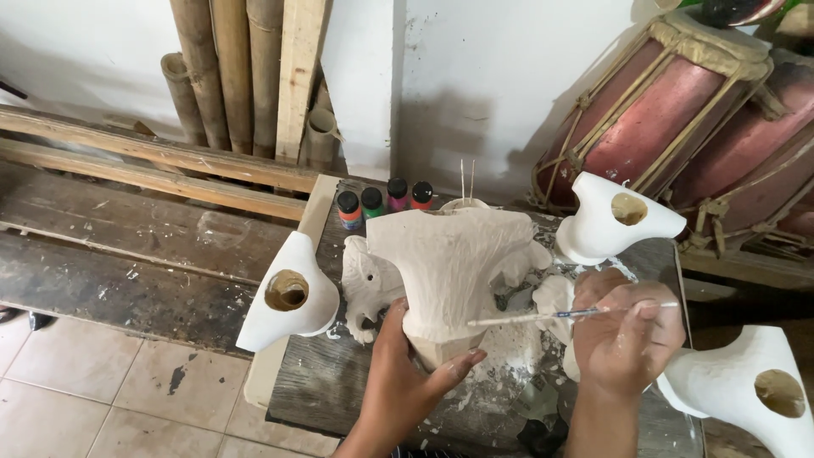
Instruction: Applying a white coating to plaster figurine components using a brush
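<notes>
The pale, cream-white carved figure with a ribbed, flaring body (449,271) stands upright near the middle of the dark, paint-spattered desk (326,382), steadied from below by the left hand (398,373), whose fingers (462,365) are wrapped around its narrow base. The right hand (623,335) has its fingers pinched together on a thin brush with a pale handle and blue ferrule (568,315), the tip lying against the figure's lower right flank. The step in hand looks like coating the carving; the next stroke seems to call for a steady base and a light touch along the ribs.

Behind the figure, toward the desk's far edge, stand four small paint bottles with dark caps (386,203). A smaller white carved piece (369,288) lies just beside the figure on its left. Three white horn-shaped pieces with round holes (288,297) crowd the left edge, far right corner and near right corner, leaving little elbow room. Bamboo poles (212,68) and reddish rope-laced drums (670,110) stand beyond.
</notes>
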